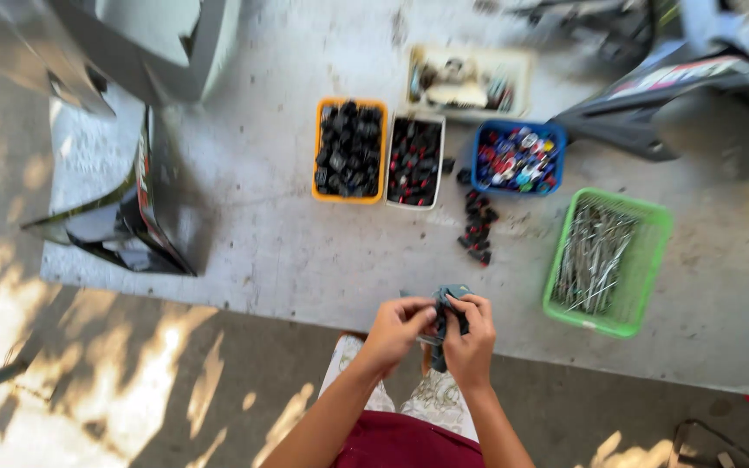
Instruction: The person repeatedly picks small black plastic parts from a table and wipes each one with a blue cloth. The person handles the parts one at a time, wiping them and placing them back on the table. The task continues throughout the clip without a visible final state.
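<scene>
head view, looking down. a small dark blue-grey part (446,312) is held between both hands over the near edge of a concrete slab (288,243), well apart from the trays. the left hand (399,329) is closed on its left side, fingers curled; the right hand (470,340) is closed on its right side, with fingertips (476,302) pinched over the top. each grip is thus shut on the part. the part appears to be moulded plastic, blurred and mostly hidden, so its exact shape cannot be told; it is judged light and stiff, fairly smooth, and best taken by its edges with the fingertips. beyond the hands are laid an orange tray (350,150) of black pieces, a white tray (415,160) of black-and-red pieces, a blue tray (518,158) of mixed coloured pieces, a green basket (648,251) of metal rods, and loose pieces (476,227) on the slab. dark panels (132,217) lie at left.
</scene>
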